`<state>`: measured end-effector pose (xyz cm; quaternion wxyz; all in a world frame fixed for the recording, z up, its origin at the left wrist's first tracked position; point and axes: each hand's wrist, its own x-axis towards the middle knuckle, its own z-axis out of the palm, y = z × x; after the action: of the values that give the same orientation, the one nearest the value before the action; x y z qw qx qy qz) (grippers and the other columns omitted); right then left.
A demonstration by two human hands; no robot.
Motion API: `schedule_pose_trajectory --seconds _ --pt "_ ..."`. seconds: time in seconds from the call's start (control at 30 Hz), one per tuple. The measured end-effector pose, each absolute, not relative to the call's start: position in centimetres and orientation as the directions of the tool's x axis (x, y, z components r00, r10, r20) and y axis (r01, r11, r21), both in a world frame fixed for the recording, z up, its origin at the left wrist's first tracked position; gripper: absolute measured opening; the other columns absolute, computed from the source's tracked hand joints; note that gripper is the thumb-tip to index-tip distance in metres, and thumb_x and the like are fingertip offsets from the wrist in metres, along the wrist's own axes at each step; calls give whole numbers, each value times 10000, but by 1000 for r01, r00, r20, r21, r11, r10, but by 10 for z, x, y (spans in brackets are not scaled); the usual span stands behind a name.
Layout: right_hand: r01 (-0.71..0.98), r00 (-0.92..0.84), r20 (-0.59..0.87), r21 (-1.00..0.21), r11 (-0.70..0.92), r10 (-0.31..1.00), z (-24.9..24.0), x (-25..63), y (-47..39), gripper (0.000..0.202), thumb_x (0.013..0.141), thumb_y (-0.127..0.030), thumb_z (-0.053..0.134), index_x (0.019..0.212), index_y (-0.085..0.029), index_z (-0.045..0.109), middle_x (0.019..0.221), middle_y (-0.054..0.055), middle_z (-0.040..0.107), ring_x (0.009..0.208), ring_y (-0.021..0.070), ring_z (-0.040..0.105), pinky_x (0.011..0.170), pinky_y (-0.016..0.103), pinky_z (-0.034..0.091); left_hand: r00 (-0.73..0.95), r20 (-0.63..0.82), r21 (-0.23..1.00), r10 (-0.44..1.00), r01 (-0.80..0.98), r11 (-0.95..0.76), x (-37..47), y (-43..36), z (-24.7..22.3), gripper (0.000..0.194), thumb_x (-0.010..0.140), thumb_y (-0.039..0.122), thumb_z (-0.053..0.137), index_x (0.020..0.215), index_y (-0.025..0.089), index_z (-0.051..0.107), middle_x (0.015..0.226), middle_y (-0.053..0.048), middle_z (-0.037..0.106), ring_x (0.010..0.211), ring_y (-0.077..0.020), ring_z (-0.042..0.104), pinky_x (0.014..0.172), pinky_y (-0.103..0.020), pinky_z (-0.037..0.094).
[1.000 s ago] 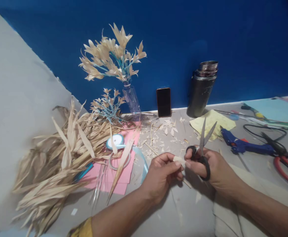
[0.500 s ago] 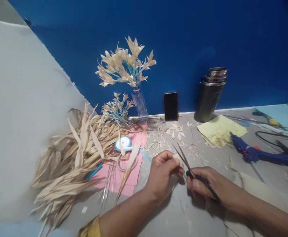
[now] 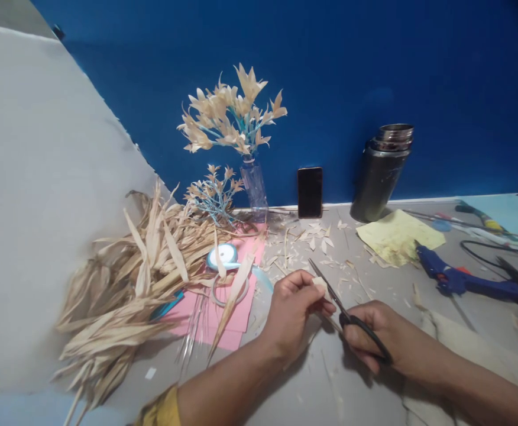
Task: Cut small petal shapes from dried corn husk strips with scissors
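Observation:
Between its thumb and fingers, my left hand (image 3: 298, 310) pinches a small pale piece of corn husk (image 3: 321, 287). My right hand (image 3: 376, 331) grips black-handled scissors (image 3: 332, 292), whose blades look closed along the right edge of the husk piece. Small husk cuttings (image 3: 323, 241) lie scattered on the table beyond both hands. Left of my left hand, a long husk strip (image 3: 235, 296) rests across pink paper (image 3: 241, 322) beside a roll of light blue ribbon (image 3: 222, 257).
A heap of dry husks (image 3: 121, 313) spreads at left. Husk flowers stand in a clear bottle (image 3: 254, 186) by a phone (image 3: 310, 192) and a dark flask (image 3: 379, 177). A yellow sheet (image 3: 400, 235) and a blue glue gun (image 3: 467, 279) lie at right.
The scissors' blades have come together at the husk piece, where they were apart before. My left hand has barely moved. The view has shifted slightly.

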<state>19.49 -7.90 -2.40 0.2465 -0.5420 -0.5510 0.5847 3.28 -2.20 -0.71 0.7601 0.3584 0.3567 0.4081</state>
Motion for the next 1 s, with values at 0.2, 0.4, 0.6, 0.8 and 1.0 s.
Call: schedule_pose_trajectory --seconds 0.2,0.4,0.6,0.8,1.0 --pt "289 -353 -273 -942 -173 895 -18 193 -80 662 810 -810 466 634 -177 550 596 38 583 543 139 478 500 246 328 418 -252 836 873 -360 414 33 -21 -9 176 685 203 696 662 166 526 541 -12 627 532 -138 619 605 -253 465" --pt "313 -311 -284 -932 -184 907 -17 190 -80 622 799 -778 498 599 -189 507 569 27 554 521 138 465 491 251 321 417 -281 820 865 -364 442 34 -22 -9 186 670 210 705 654 171 524 523 -3 612 528 -136 617 606 -251 460" --pt "324 -235 -383 -897 -299 893 -18 188 -78 485 811 -568 570 512 -201 462 455 -14 488 433 95 370 453 234 267 427 -274 802 862 -394 450 35 -22 -11 191 678 209 717 666 171 530 542 -2 627 535 -134 615 599 -249 466" --pt "299 -323 -330 -925 -236 887 -18 193 -80 623 819 -752 480 563 -185 522 504 6 519 441 99 376 433 233 256 430 -273 803 861 -391 450 35 -20 -12 184 689 203 705 662 169 527 552 -7 638 523 -139 618 586 -255 468" --pt "272 -338 -286 -942 -198 897 -20 190 -79 619 809 -762 490 596 -181 517 534 5 526 452 100 412 442 226 291 409 -275 808 870 -391 440 35 -19 -13 193 673 213 713 651 164 528 541 -9 630 508 -133 609 580 -251 461"
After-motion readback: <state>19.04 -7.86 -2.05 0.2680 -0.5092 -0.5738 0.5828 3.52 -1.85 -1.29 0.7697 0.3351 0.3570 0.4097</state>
